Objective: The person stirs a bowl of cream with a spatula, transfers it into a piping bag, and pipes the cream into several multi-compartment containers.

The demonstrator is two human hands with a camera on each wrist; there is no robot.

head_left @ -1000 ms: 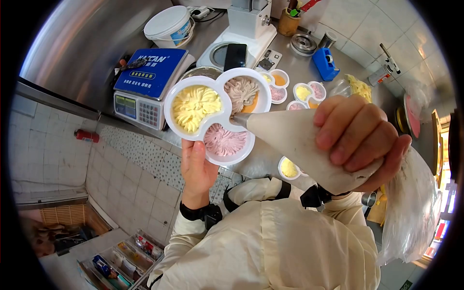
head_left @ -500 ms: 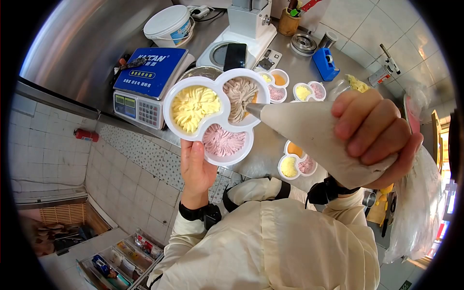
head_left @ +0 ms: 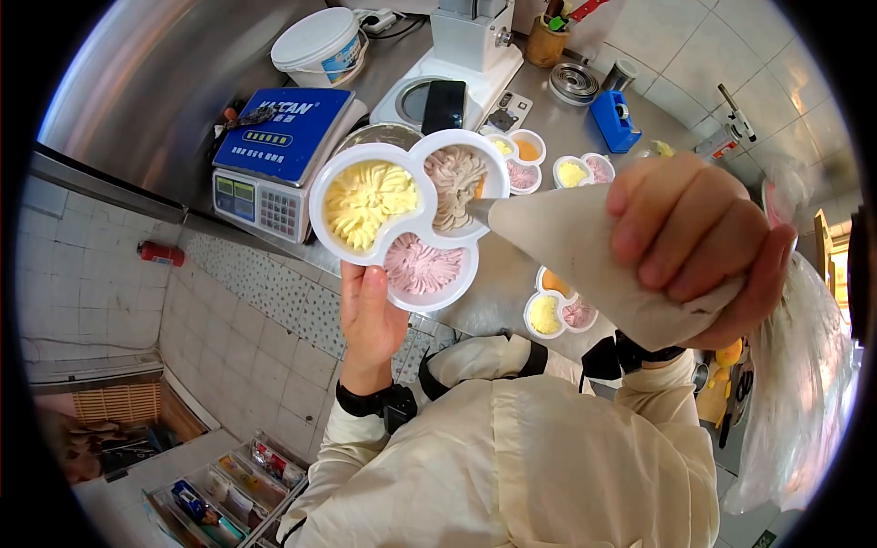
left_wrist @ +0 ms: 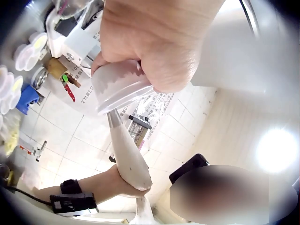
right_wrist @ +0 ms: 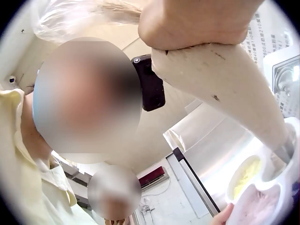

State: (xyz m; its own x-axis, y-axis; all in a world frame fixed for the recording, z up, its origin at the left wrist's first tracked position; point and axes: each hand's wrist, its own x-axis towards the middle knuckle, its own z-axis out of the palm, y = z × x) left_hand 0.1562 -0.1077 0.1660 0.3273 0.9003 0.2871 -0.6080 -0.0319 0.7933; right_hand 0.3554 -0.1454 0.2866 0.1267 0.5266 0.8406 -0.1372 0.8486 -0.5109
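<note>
My left hand (head_left: 373, 315) holds up a white three-lobed dish (head_left: 331, 239), its thumb along the near rim and other fingers hidden beneath. Yellow cream (head_left: 369, 203) fills one lobe, pink cream (head_left: 422, 265) another; greyish-brown cream (head_left: 454, 183) covers most of the third, with some orange showing at its right side. My right hand (head_left: 699, 247) grips a pale piping bag (head_left: 566, 242), fingers curled round its wide end. The bag's metal tip (head_left: 480, 212) is at the brownish lobe's right side. In the left wrist view the tip (left_wrist: 114, 118) meets the edge of the tilted dish (left_wrist: 123, 97).
Behind the dish are a blue-topped scale (head_left: 285, 137), a white bucket (head_left: 317, 46) and a phone (head_left: 444, 106). Similar filled dishes (head_left: 559, 312) stand on the metal counter (head_left: 498, 274). A blue tape dispenser (head_left: 615, 121) sits farther back; a clear plastic bag (head_left: 795, 393) hangs at right.
Over the last second my right hand and piping bag have shifted right, then slightly back left. More brownish cream covers the orange. My left hand and the dish have barely moved.
</note>
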